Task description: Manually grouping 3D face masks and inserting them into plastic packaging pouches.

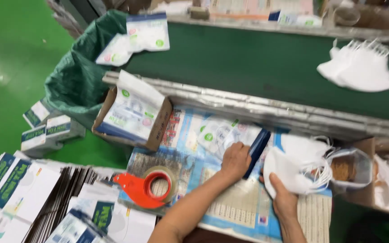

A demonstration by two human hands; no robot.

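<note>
My left hand [234, 161] grips the edge of a clear printed plastic pouch [225, 133] with a dark blue strip, lying on the paper-covered work surface [230, 207]. My right hand [282, 198] holds a stack of folded white face masks [293, 167] with thin ear loops, just right of the pouch. The two hands are close together, a hand's width apart.
A red tape dispenser [148, 185] lies left of my left arm. A cardboard box of filled pouches [132, 113] sits at the back left. More white masks [361, 67] lie on the green conveyor belt [248, 63]. Flat cartons [19, 189] are stacked at lower left.
</note>
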